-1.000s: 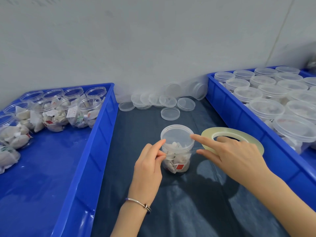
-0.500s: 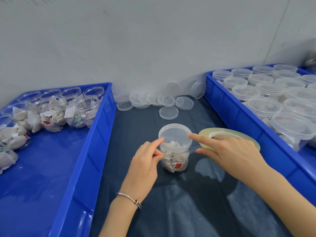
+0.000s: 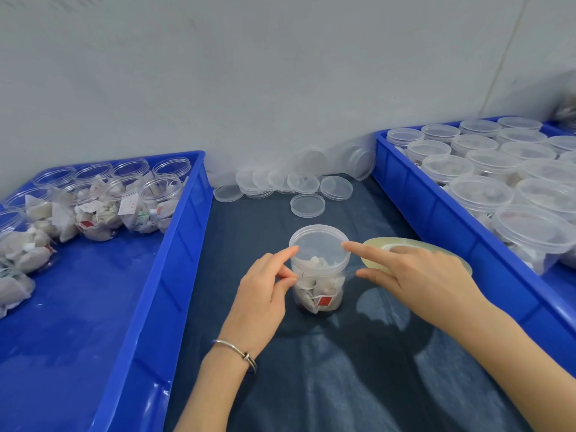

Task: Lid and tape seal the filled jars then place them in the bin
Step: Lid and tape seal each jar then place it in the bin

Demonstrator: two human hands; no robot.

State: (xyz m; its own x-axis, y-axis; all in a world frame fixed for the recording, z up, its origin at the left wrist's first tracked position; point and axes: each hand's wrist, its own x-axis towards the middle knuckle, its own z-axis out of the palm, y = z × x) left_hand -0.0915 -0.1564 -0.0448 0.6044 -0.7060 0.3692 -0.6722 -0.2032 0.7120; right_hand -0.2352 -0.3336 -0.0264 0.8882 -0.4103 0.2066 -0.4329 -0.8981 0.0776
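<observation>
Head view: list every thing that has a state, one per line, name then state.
jar on the cloth: upright, filled, lidded, tape strand across its side
tape roll: lying flat under the right hand
left hand: pinching the tape end at the jar
right hand: index finger on the lid rim
jars in left bin: filled, no lids
jars in right bin: lidded
loose lids: off, scattered by the wall

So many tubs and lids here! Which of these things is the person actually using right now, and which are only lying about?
In use:
- jar, lidded, standing on the dark mat
- tape roll, under the right hand
- left hand, pinching the tape end at the jar's side
- right bin, holding lidded jars

Lying about:
- spare lids by the wall
- left bin of open filled jars
</observation>
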